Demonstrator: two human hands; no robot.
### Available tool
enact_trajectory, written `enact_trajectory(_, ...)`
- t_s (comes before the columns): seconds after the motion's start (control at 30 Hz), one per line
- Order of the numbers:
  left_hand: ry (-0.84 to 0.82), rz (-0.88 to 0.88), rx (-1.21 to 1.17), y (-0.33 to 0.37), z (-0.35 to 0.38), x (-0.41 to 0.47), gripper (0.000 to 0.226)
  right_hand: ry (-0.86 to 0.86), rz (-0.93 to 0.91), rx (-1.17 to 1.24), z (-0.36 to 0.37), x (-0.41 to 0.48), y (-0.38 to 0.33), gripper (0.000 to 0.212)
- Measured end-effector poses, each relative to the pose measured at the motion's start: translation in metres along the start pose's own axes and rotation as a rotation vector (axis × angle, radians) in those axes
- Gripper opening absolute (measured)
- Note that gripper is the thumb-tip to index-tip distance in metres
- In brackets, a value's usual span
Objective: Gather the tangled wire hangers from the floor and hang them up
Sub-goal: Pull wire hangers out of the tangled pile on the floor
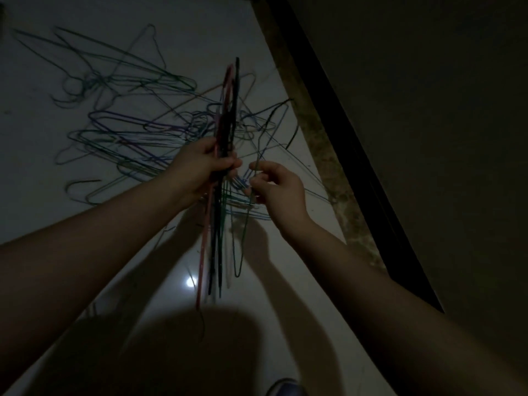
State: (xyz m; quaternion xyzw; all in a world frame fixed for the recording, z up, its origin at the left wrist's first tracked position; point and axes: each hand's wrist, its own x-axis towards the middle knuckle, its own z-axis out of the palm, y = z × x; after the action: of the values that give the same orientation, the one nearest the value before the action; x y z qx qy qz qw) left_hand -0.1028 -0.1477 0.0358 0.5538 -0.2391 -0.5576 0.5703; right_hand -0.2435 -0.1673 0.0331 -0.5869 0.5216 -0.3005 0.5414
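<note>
A tangle of thin wire hangers (134, 132) in green, blue and purple lies spread over the pale floor. My left hand (200, 170) grips a bunch of hangers (225, 115), red, black and green, held edge-on above the floor. Just to its right, my right hand (277, 187) pinches a thin green hanger (243, 241) that hangs down below it. The two hands are a few centimetres apart. The room is dim and the wires are blurred.
A speckled stone sill (323, 155) and a dark door frame (357, 167) run diagonally along the right of the white tiled floor (43, 172). A lamp's reflection (190, 281) shines on the tile. A shoe tip (285, 388) shows at the bottom edge.
</note>
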Motion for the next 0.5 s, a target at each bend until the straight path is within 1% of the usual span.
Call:
enact_trajectory(0.13, 0.035, 0.029, 0.024, 0.005, -0.015, 0.0, 0.025, -0.109, -0.031, -0.03, 0.029, 0.004, -0.003, 0.027)
enact_trajectory(0.3, 0.062, 0.032, -0.035, 0.009, -0.032, -0.002, 0.026, -0.1, -0.073, -0.102, 0.055, 0.014, 0.004, 0.034)
enact_trajectory(0.4, 0.07, 0.016, -0.051, 0.01, -0.04, -0.004, 0.025, -0.132, -0.11, -0.11, 0.063, 0.016, 0.007, 0.034)
enact_trajectory(0.5, 0.089, 0.01, 0.017, 0.009, -0.044, -0.005, 0.028, -0.166, -0.153, -0.123, 0.07, 0.015, 0.004, 0.033)
